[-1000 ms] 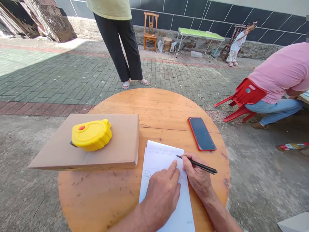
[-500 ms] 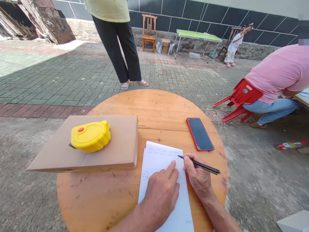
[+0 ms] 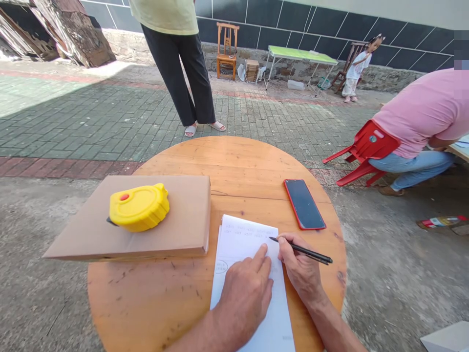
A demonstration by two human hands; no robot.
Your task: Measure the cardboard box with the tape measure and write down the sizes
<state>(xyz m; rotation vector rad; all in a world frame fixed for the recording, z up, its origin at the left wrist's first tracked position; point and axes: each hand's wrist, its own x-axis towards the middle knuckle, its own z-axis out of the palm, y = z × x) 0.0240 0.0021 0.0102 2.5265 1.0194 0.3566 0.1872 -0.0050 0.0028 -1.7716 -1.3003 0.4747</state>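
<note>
Head view: right hand [image 3: 302, 274] pinches pen [image 3: 310, 253], tip toward 10 o'clock, near 1 o'clock corner of paper [image 3: 240, 248]. Paper at 5 o'clock on counter [image 3: 234, 166], long axis roughly 12-to-6; left hand [image 3: 245, 291] laid across it, empty.

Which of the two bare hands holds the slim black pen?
The right hand: it grips the slim black pen, while the left hand rests on the white paper sheet.

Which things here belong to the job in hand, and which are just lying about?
In use:
black pen, in the right hand
paper, under the left hand

Seemingly just lying about:
red-cased phone
cardboard box
yellow tape measure, on the box
bottle, on the ground
</note>
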